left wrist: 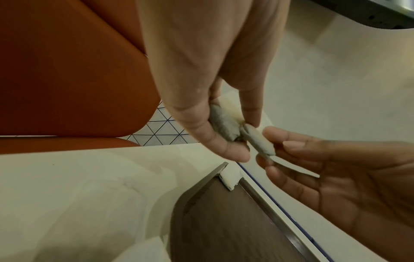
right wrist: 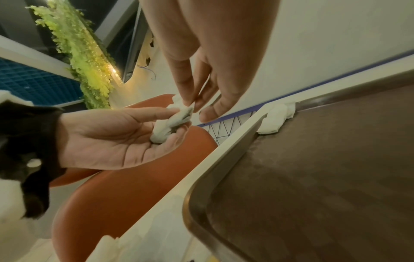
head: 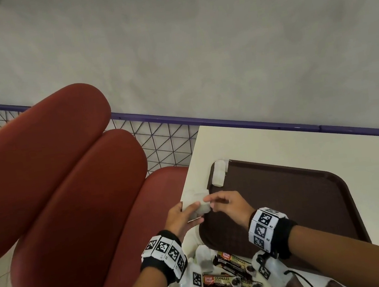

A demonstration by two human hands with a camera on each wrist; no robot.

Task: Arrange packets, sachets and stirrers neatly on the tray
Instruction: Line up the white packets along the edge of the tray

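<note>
My left hand [head: 191,211] holds a small bunch of white sachets [head: 194,199] over the table's left edge, next to the brown tray [head: 311,199]. In the left wrist view its thumb and fingers [left wrist: 226,150] close round the white sachets [left wrist: 224,122]. My right hand [head: 211,200] pinches one white sachet [left wrist: 260,141] at the end of that bunch, thumb and forefinger [right wrist: 186,99] on its tip. Another white sachet [head: 219,173] lies in the tray's far left corner. Dark coffee granule packets [head: 228,280] lie on the table by my wrists.
The cream table [head: 267,140] ends just left of the tray. A red padded seat [head: 71,207] stands beyond that edge. More white sachets [head: 203,257] lie near the tray's front left corner. A purple rail with wire mesh [head: 165,134] runs along the wall.
</note>
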